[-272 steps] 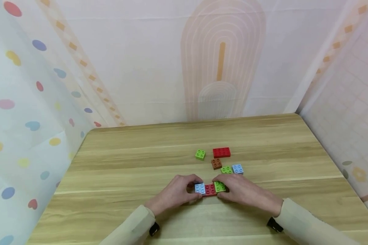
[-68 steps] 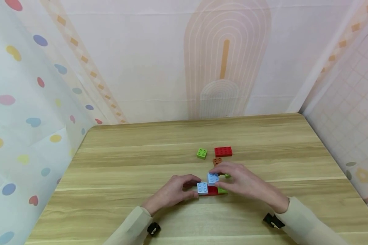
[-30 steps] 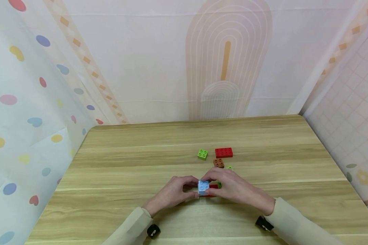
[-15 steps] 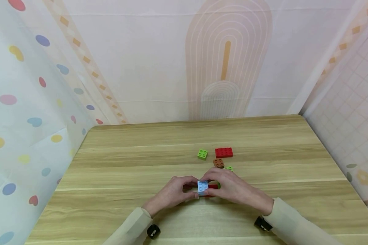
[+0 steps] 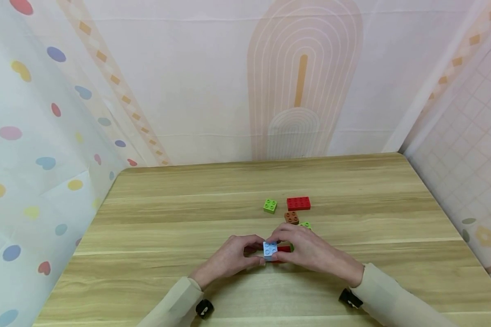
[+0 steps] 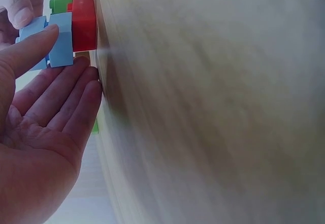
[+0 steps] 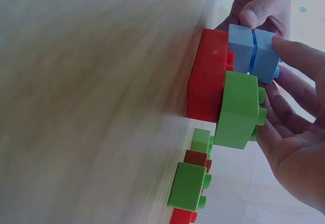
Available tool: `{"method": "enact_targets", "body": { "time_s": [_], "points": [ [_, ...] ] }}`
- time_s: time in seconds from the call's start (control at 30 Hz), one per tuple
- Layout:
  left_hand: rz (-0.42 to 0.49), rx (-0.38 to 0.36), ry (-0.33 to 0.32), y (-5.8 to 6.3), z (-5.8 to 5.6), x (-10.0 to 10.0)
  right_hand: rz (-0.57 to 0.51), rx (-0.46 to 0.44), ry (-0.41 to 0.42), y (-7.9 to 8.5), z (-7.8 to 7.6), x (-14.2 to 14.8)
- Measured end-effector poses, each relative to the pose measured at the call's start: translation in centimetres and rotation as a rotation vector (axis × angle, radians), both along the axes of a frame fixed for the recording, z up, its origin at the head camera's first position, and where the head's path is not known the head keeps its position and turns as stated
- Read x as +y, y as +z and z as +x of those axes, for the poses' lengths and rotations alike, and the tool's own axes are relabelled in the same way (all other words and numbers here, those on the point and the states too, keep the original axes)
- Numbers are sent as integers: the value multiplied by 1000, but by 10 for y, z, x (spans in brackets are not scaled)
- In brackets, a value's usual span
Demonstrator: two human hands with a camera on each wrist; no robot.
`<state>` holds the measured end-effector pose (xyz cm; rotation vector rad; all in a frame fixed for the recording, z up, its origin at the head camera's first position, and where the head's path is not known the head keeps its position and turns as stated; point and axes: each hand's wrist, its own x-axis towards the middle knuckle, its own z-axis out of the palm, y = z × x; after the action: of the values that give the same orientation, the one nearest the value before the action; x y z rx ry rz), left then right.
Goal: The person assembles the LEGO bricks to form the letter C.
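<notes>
While your left hand (image 5: pixel 232 258) pinches the lower blue brick (image 6: pixel 62 45), your right hand (image 5: pixel 314 250) grips the upper blue brick (image 5: pixel 270 249) over it, a thin gap showing between the two. The lower one sits on the left end of a red brick (image 7: pixel 207 75), whose right end carries a green brick (image 7: pixel 236 108). Beyond, on the tabletop (image 5: pixel 180 209), you have a second green brick (image 5: pixel 306 225), partly hidden by your right hand, then a brown brick (image 5: pixel 292 218), a third green brick (image 5: pixel 270 206) and a second red brick (image 5: pixel 298 203).
</notes>
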<state>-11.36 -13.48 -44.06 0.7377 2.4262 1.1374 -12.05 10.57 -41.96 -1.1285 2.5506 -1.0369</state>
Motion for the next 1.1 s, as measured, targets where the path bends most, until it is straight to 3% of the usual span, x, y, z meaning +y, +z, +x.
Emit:
{"method": "enact_targets", "body": {
  "time_s": [1.1],
  "points": [
    [-8, -15, -4, 2, 0, 0, 19, -51, -41, 0, -1, -3]
  ]
}}
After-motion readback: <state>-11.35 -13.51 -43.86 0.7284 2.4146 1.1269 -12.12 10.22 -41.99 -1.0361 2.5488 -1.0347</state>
